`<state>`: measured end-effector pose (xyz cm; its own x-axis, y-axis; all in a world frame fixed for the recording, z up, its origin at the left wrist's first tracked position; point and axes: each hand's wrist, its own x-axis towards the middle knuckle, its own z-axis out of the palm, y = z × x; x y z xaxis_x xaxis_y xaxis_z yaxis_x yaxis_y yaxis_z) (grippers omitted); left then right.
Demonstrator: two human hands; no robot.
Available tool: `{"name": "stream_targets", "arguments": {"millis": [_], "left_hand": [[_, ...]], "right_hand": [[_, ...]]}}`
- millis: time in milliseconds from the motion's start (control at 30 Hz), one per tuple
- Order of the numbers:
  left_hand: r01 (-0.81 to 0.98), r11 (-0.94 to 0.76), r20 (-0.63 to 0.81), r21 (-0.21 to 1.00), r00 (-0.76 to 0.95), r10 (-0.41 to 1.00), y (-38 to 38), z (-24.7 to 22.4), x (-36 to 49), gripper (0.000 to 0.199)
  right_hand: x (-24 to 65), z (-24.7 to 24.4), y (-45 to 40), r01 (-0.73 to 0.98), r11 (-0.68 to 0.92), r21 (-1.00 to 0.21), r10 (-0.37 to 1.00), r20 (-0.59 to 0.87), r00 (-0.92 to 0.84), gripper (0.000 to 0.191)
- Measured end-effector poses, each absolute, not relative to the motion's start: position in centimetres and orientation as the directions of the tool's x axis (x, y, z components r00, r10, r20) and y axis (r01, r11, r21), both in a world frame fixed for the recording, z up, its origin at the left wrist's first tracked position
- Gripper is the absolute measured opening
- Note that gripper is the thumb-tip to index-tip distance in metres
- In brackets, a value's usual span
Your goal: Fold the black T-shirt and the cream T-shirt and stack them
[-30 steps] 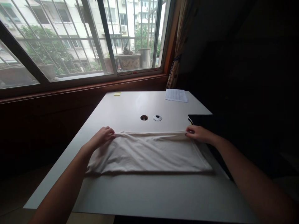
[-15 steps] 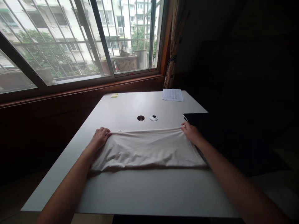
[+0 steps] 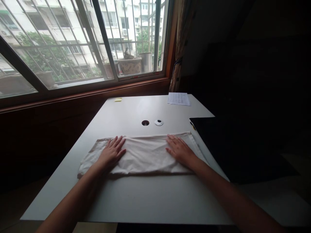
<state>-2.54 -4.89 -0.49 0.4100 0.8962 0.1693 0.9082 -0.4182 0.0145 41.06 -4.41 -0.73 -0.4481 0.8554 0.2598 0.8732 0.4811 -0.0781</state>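
Note:
A folded white cloth [image 3: 145, 155] lies as a wide, slightly wrinkled band across the white table [image 3: 155, 200]. My left hand [image 3: 113, 150] rests flat on its left part, fingers spread and pointing away from me. On the right part of the cloth lies my right hand [image 3: 178, 149], palm down with the fingers apart. Neither hand grips the fabric. The cloth's left end sticks out beyond my left forearm, and its upper right corner shows past my right hand.
Beyond the cloth are a round hole [image 3: 145, 123] and a white ring-shaped cover [image 3: 158, 122]. Papers [image 3: 179, 99] and a yellow note [image 3: 118, 99] lie at the far edge. Something black [image 3: 211, 142] covers the right side. A barred window [image 3: 80, 42] stands behind.
Both hands have let go of the cloth's far edge, moved inward and flattened on top of it. The cloth's left end and upper right corner now show.

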Motion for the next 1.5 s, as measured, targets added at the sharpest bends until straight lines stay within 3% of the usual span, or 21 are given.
{"name": "stream_targets", "arguments": {"millis": [167,467,567,733,800,933,1067,1200,1500], "left_hand": [[0.909,-0.415,0.084,0.045,0.410,0.908,-3.0,-0.2,-4.8,0.063],[0.912,-0.401,0.036,0.080,0.400,0.916,-1.4,0.2,-10.7,0.058],[0.946,-0.319,0.108,0.065,0.311,0.944,-1.7,0.0,-12.9,0.058],[0.967,-0.245,0.429,0.070,0.193,0.883,-5.5,0.9,-14.3,0.053],[0.964,-0.258,0.456,0.069,0.200,0.867,-7.9,1.1,-13.8,0.050],[0.942,-0.332,0.295,0.039,0.307,0.905,-12.2,0.1,-11.7,0.051],[0.961,-0.276,0.162,0.033,0.267,0.950,-13.4,-1.6,-10.5,0.058],[0.975,-0.223,0.127,0.000,0.221,0.967,-12.5,-2.1,-11.3,0.064],[0.966,-0.258,0.097,-0.003,0.257,0.962,-13.8,-2.5,-13.9,0.066]], "right_hand": [[41.1,-1.2,-5.0,0.875,0.456,-0.160,0.888,0.147,-0.436,0.061],[45.0,-1.0,-4.8,0.888,0.431,-0.161,0.902,0.083,-0.423,0.063],[45.8,-1.3,-4.7,0.883,0.447,-0.143,0.894,0.095,-0.437,0.064],[46.2,-1.4,-4.6,0.878,0.457,-0.143,0.887,0.143,-0.438,0.062],[45.9,-1.3,-4.6,0.885,0.446,-0.132,0.890,0.166,-0.424,0.060],[43.3,-0.7,-5.3,0.876,0.469,-0.109,0.870,0.225,-0.438,0.058],[38.2,-0.2,-7.0,0.786,0.603,-0.137,0.793,0.207,-0.573,0.061],[35.5,-0.1,-8.4,0.718,0.675,-0.170,0.737,0.118,-0.665,0.066],[40.3,-0.1,-10.4,0.757,0.626,-0.190,0.776,0.055,-0.628,0.068]]}}
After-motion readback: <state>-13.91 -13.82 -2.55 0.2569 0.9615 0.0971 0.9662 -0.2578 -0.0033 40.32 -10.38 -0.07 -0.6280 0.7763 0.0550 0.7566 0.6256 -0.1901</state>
